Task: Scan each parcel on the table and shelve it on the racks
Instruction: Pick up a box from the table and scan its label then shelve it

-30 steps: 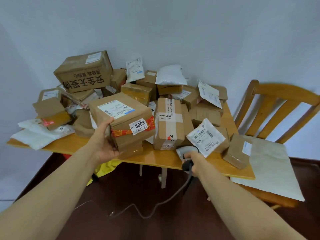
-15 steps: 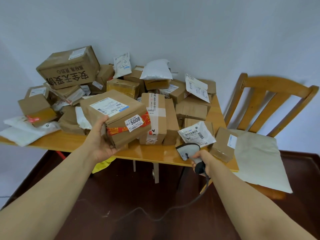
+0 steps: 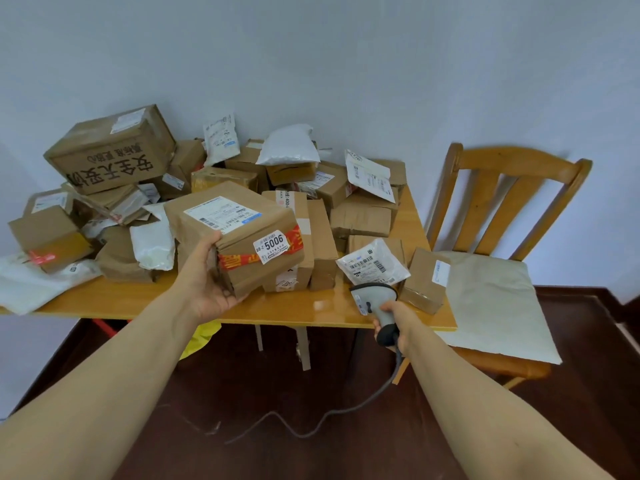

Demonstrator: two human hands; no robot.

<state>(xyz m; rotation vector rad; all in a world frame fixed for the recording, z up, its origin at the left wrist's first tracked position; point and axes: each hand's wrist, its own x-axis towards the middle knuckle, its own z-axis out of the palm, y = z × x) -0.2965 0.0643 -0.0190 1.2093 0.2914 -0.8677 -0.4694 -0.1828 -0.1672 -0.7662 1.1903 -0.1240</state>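
The left hand holds a taped box above the surface; the right hand grips a scanner.

The left arm and right arm reach forward, left grip cupping a box corner from below, thumb up its side, right grip curled round a scanner handle.

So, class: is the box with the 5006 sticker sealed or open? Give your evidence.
Sealed, as far as shows: red tape runs across the box, no flap lifted; the left hand grips its corner.
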